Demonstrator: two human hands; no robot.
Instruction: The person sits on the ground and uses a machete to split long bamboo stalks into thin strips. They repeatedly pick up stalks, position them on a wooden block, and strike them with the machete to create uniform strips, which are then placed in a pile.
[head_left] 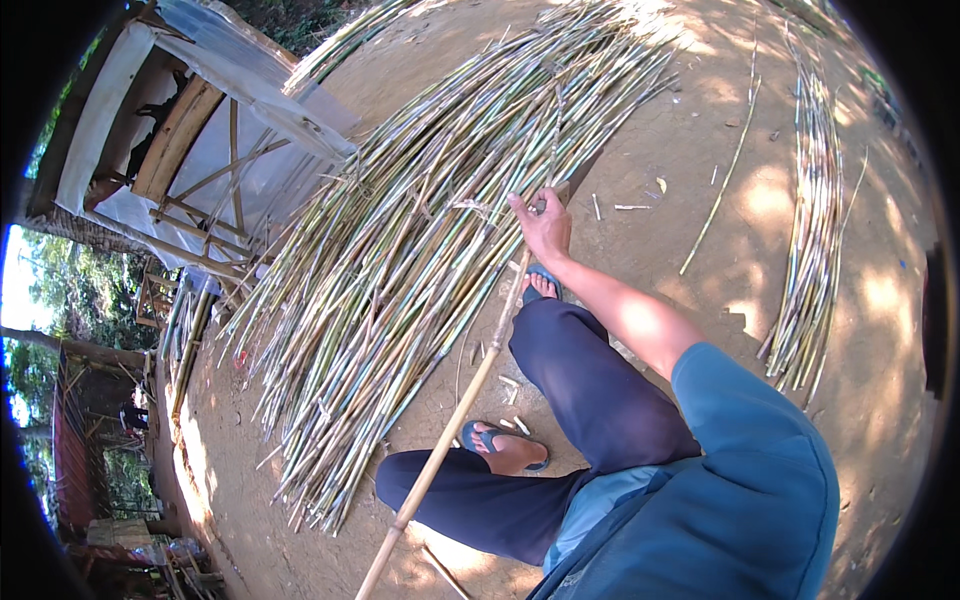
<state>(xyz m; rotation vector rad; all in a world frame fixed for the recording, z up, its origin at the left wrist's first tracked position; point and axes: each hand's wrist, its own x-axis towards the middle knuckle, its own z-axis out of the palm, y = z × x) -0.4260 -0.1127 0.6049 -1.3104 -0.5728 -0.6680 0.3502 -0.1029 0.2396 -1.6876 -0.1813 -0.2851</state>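
Observation:
My right hand (545,228) is closed around a long, thin bamboo pole (470,395), out over the near edge of a big pile of bamboo poles (420,230). The pole slants from the lower edge, across my left knee, up to the hand, and its thinner end seems to run on over the pile. Beside the fingers shows a small brownish edge (566,190), too small to name. My left hand is out of view. Strips of pale binding (470,207) lie across the middle of the pile.
Short cut bamboo pieces (515,425) lie by my sandalled feet (540,282). At the right are a narrower bundle of poles (810,220) and a single stick (722,190) on the dirt ground. A wooden frame with plastic sheeting (225,140) stands at the upper left.

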